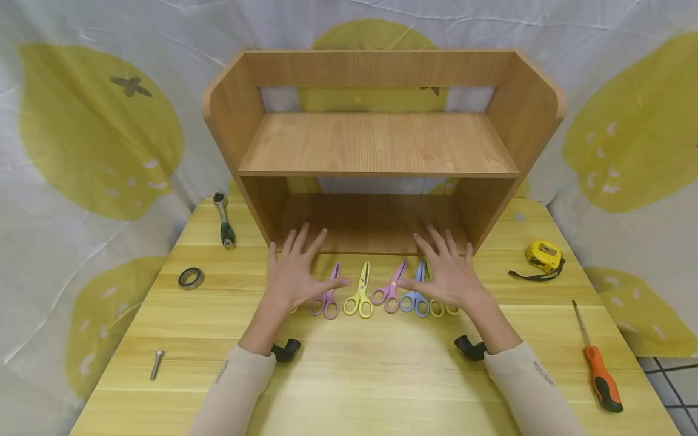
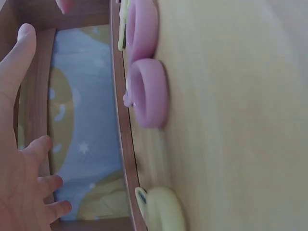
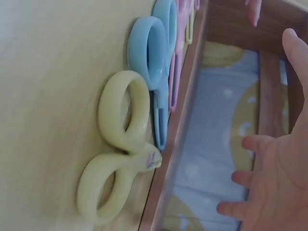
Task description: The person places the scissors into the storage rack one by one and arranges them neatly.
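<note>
Both sleeves at table's [image 1: 382,375] near edge, left hand [image 1: 294,275] and right hand [image 1: 447,272] spread flat, released, over scissors [image 1: 360,290] row mid-table, just before shelf [image 1: 376,145], screwdriver [image 1: 597,360] near right edge.

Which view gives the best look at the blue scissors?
The right wrist view: the blue scissors fill the frame close up, handle loops clear. The head view shows them small, beside the right hand. The left wrist view misses them.

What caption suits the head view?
Both hands, left hand and right hand, spread open above a row of scissors before a shelf.
</note>
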Action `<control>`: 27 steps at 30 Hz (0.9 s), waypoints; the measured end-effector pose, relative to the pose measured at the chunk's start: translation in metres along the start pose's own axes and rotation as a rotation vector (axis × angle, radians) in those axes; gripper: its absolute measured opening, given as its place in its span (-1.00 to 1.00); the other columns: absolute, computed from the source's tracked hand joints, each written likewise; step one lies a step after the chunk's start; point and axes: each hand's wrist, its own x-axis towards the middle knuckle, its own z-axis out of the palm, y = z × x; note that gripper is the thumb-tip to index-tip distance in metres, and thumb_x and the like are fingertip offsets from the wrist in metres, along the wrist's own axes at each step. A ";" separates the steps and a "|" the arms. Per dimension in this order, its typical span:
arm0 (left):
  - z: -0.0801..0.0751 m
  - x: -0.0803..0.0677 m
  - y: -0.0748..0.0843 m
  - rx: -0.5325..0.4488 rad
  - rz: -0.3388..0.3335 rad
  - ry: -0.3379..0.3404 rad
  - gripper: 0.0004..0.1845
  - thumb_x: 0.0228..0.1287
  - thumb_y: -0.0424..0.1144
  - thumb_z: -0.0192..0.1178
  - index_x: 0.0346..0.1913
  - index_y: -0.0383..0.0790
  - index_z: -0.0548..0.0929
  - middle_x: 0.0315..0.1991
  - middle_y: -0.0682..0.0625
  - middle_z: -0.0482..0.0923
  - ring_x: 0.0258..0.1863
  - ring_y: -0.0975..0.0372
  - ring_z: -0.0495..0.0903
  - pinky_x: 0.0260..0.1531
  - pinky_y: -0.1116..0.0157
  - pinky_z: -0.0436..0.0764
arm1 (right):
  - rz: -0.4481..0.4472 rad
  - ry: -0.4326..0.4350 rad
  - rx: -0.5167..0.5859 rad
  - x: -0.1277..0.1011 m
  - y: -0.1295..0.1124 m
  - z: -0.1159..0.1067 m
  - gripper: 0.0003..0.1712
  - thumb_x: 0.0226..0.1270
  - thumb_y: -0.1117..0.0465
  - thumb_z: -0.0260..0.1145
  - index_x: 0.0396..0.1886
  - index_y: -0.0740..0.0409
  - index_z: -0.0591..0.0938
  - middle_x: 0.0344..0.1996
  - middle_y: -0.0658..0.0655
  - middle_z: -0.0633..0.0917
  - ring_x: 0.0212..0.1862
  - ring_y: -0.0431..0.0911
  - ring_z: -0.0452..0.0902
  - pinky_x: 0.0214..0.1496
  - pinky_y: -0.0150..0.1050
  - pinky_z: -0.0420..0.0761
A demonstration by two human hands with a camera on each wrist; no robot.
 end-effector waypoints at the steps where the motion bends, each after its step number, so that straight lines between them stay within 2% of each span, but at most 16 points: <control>1: 0.000 -0.001 -0.002 -0.014 0.000 0.013 0.26 -0.16 0.85 -0.06 0.63 0.47 -0.17 0.70 -0.05 -0.13 0.67 -0.10 -0.09 0.48 -0.42 -0.09 | -0.009 0.012 0.003 -0.002 0.001 -0.001 0.27 0.14 -0.68 0.15 0.70 -0.19 0.01 0.70 0.16 -0.13 0.64 0.40 -0.23 0.39 0.67 -0.17; 6: 0.002 -0.006 -0.015 -0.102 0.003 0.095 0.22 -0.07 0.72 0.14 0.65 0.33 0.01 0.66 -0.13 0.03 0.60 -0.16 0.10 0.48 -0.33 0.10 | -0.071 0.068 0.045 -0.013 0.009 -0.003 0.15 0.23 -0.58 0.20 0.66 -0.14 0.14 0.66 0.19 0.05 0.62 0.35 -0.03 0.45 0.54 0.08; 11: 0.002 -0.010 -0.027 -0.258 -0.035 0.219 0.09 0.05 0.51 0.33 0.60 0.15 0.24 0.56 -0.15 0.23 0.51 -0.17 0.26 0.34 -0.30 0.37 | -0.105 0.096 0.086 -0.028 0.018 -0.004 0.05 0.31 -0.44 0.27 0.60 0.02 0.25 0.61 0.24 0.19 0.58 0.31 0.11 0.45 0.45 0.20; 14: -0.001 -0.011 -0.034 -0.353 -0.067 0.285 -0.02 0.14 0.41 0.36 0.56 0.06 0.33 0.48 -0.16 0.33 0.46 -0.15 0.33 0.26 -0.27 0.48 | -0.105 0.126 0.119 -0.037 0.023 -0.005 0.00 0.32 -0.34 0.36 0.58 0.07 0.30 0.57 0.24 0.27 0.54 0.28 0.19 0.43 0.38 0.29; 20: -0.004 -0.008 -0.046 -0.464 -0.129 0.390 -0.17 0.25 0.25 0.38 0.49 -0.02 0.41 0.38 -0.20 0.43 0.36 -0.13 0.44 0.27 -0.19 0.50 | -0.100 0.169 0.162 -0.053 0.034 -0.006 -0.17 0.35 -0.13 0.43 0.49 0.13 0.41 0.46 0.25 0.42 0.46 0.26 0.33 0.37 0.34 0.40; 24: -0.005 -0.004 -0.052 -0.552 -0.163 0.480 -0.31 0.29 0.06 0.42 0.38 -0.19 0.49 0.26 -0.27 0.50 0.18 -0.14 0.56 0.13 -0.10 0.63 | -0.085 0.152 0.213 -0.062 0.041 -0.003 -0.23 0.37 -0.08 0.43 0.45 0.15 0.44 0.40 0.23 0.49 0.41 0.25 0.40 0.33 0.33 0.45; 27: -0.005 -0.001 -0.056 -0.626 -0.169 0.522 -0.36 0.31 -0.06 0.42 0.32 -0.31 0.48 0.18 -0.32 0.51 0.05 -0.16 0.61 0.00 -0.05 0.71 | -0.064 0.145 0.255 -0.067 0.045 0.001 -0.26 0.36 -0.04 0.45 0.42 0.14 0.46 0.35 0.21 0.53 0.33 0.22 0.48 0.26 0.29 0.52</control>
